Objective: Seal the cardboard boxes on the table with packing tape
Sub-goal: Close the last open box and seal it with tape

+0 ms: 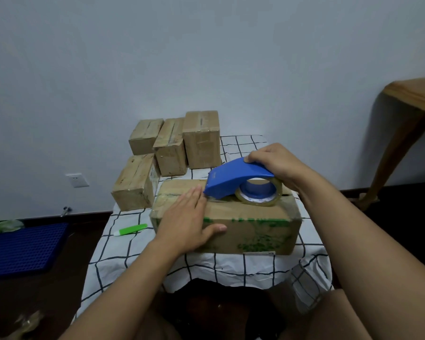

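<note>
A cardboard box with green print [253,229] lies in front of me on the table with the checked cloth [231,266]. My left hand [187,222] lies flat on the box's top left part, fingers straight, thumb down the front face. My right hand [272,163] grips a blue tape dispenser [233,177] holding a roll of clear tape [260,195]. The dispenser rests on the box top, its nose just beside my left fingertips.
Several smaller cardboard boxes [169,146] stand at the table's far left. A green and white utility knife [130,229] lies on the cloth left of the big box. A blue crate [22,249] sits on the floor at left, a wooden table [412,99] at right.
</note>
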`<state>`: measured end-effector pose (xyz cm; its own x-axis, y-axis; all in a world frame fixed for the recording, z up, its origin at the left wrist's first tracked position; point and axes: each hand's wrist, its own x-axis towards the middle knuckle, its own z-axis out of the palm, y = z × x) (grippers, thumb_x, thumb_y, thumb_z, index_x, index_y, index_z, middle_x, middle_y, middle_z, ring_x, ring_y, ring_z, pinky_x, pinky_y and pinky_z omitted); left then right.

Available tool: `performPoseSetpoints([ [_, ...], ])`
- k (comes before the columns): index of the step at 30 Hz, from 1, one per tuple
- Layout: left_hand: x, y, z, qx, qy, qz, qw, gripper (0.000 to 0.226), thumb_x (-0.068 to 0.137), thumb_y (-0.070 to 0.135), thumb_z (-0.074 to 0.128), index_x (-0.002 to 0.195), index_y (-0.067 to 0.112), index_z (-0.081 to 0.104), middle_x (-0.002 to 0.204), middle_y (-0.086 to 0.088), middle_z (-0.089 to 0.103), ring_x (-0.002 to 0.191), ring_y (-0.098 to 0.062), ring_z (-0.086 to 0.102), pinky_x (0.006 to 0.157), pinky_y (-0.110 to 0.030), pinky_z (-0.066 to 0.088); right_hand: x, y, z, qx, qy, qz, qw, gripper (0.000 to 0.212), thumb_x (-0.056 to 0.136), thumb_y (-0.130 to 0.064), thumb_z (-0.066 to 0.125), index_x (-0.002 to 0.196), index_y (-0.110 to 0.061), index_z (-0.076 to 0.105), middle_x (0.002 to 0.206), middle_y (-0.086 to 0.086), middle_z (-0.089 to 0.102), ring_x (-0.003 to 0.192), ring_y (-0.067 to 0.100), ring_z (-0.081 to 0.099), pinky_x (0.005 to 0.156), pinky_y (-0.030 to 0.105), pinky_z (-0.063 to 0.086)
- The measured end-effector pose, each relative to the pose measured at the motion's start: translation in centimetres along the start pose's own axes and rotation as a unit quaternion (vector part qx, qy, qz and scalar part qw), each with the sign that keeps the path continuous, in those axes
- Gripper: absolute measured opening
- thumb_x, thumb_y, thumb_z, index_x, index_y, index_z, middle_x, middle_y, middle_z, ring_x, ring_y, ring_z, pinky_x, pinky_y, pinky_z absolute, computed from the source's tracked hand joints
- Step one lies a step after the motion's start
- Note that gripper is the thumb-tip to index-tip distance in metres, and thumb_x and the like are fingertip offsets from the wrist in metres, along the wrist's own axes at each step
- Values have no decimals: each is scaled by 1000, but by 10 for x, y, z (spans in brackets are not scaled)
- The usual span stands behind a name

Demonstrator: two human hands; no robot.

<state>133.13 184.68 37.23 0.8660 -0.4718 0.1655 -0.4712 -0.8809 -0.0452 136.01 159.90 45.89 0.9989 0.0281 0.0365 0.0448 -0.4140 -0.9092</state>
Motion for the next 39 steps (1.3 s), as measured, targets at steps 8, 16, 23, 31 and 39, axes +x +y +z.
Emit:
performPoseSetpoints([
  [8, -8, -15, 6, -11, -9, -14, 1000, 117, 67, 95, 2, 157, 21, 10, 164, 2, 6, 150, -14, 8, 114, -27, -4, 5, 9, -13, -61, -27, -11, 998, 36, 87, -31, 65, 55, -17, 59, 56, 3, 46, 54, 14, 41, 59, 31, 35],
  [16, 7, 12, -1, 1, -12, -47, 999, 128, 62, 100, 6, 156, 14, 5, 164, -7, -1, 151, -22, 1, 115, -33, -6, -12, 27, -57, -59, 18, -1, 998, 33, 83, -28, 68, 56, -15, 56, 55, 2, 43, 53, 15, 38, 58, 32, 32],
  [23, 23, 60, 5, -28, -4, -5, 1000, 120, 68, 97, 8, 157, 17, 1, 164, -5, 0, 151, -18, 0, 115, -30, -5, -15, 24, -54, -51, 16, 3, 999, 32, 83, -27, 68, 59, -14, 52, 57, 3, 39, 54, 16, 35, 57, 32, 29],
  [31, 20, 58, 9, -17, 7, -9, 1000, 120, 66, 100, 8, 157, 22, 3, 164, 0, 2, 151, -16, 3, 114, -32, -4, -16, 31, -65, -34, 3, -15, 999, 38, 87, -27, 65, 55, -16, 49, 56, 2, 40, 56, 17, 37, 59, 33, 32],
  [39, 21, 57, 13, -16, 16, -20, 1000, 122, 64, 101, 8, 156, 21, 10, 164, 2, 7, 150, -15, 8, 113, -31, -3, -15, 38, -89, -70, -5, -18, 997, 38, 87, -29, 66, 55, -17, 49, 55, 0, 39, 52, 14, 35, 54, 30, 30],
])
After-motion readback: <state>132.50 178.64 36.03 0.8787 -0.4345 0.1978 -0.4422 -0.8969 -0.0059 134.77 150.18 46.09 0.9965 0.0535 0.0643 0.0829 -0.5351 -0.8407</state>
